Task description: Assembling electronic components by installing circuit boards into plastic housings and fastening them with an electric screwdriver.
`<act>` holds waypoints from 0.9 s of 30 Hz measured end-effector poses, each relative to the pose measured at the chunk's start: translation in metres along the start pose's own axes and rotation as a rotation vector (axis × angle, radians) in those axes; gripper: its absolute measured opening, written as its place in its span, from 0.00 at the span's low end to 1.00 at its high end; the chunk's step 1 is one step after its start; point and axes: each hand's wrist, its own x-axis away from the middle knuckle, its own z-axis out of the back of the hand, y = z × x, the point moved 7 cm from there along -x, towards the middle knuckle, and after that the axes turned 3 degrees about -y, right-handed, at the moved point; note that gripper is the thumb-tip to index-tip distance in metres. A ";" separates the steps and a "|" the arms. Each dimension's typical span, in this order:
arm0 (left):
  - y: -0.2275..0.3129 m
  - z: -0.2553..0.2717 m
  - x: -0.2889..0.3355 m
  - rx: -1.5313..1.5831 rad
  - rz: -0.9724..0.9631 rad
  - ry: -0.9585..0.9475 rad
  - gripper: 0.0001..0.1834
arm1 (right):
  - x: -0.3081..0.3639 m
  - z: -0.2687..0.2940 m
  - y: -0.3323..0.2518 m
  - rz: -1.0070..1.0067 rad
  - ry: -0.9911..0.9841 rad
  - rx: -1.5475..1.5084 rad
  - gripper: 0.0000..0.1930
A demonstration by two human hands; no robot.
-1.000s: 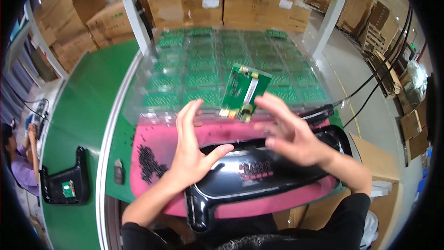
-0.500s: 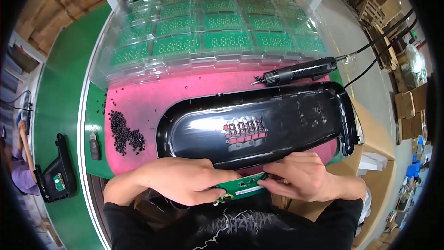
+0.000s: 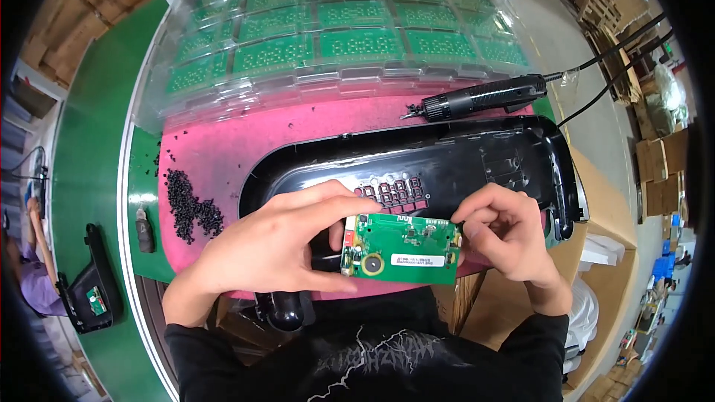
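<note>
A green circuit board point(image 3: 398, 234) with a white label strip is held up with its component side showing, over the near edge of a black plastic housing point(image 3: 462, 164). My left hand point(image 3: 279, 242) grips the board's left end between thumb and fingers. At the board's right end, my right hand point(image 3: 510, 234) is curled, its fingertips on the upper corner and edge. The housing lies open side up, with digit-shaped cut-outs point(image 3: 398, 192) in its floor, partly covered by the board and left hand.
On the pink mat point(image 3: 216, 119) lie a heap of small black screws point(image 3: 186, 205) and a black electric screwdriver point(image 3: 484, 97) with a cable. Clear trays of green boards point(image 3: 357, 41) are stacked behind. A cardboard box point(image 3: 603, 268) stands at right; another person's arm point(image 3: 41, 234) shows far left.
The circuit board has risen and turned from nearly edge-on to face-on. Both hands have moved upward with it, and the right fingers have shifted to its right edge.
</note>
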 end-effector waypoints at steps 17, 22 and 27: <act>-0.025 0.001 -0.017 -0.596 0.122 0.118 0.36 | -0.046 0.018 0.017 0.269 0.016 0.544 0.31; -0.021 -0.002 -0.017 -0.675 0.134 0.105 0.37 | -0.047 0.016 0.022 0.284 0.016 0.573 0.34; -0.019 -0.004 -0.019 -0.687 0.126 0.103 0.37 | -0.046 0.016 0.024 0.274 0.012 0.590 0.33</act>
